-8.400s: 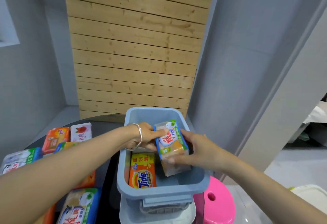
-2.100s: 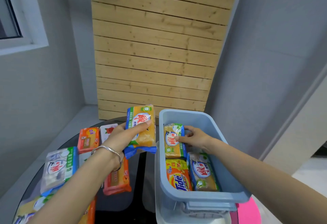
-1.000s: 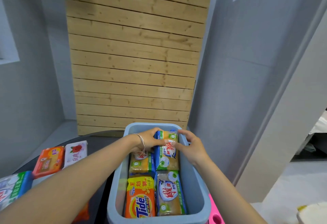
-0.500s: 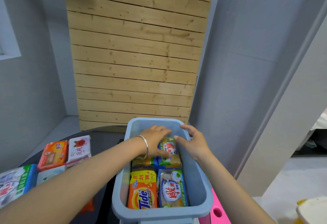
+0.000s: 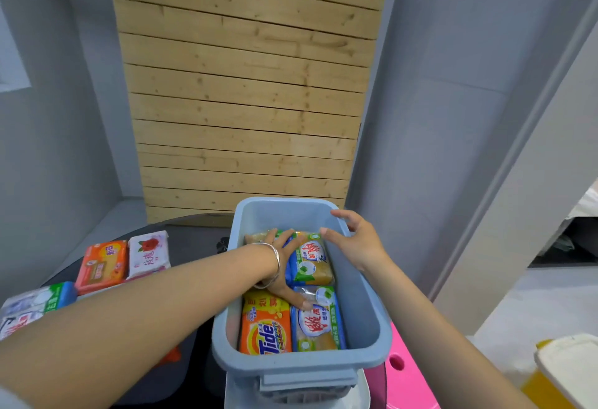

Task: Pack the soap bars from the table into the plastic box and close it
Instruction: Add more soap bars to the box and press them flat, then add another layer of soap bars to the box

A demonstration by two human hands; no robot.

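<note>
Lowest in the frame, the plastic box (image 5: 301, 365) holds a Tide soap bar (image 5: 265, 327) beside a blue-wrapped bar (image 5: 316, 323). Beyond them the left hand (image 5: 283, 266) presses flat, fingers spread, on the far row. The far bar (image 5: 312, 260), upright a second ago, now lies flat. The right hand (image 5: 356, 240) has let go and hovers with its fingers apart at the right rim. One layer looks full. At left, an orange soap bar (image 5: 102, 264) and others wait on the table (image 5: 194, 234).

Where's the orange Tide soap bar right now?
In the head view, the orange Tide soap bar lies flat in the near left corner of the blue-grey plastic box, beside a blue-wrapped soap bar, just nearer than the left hand.
</note>
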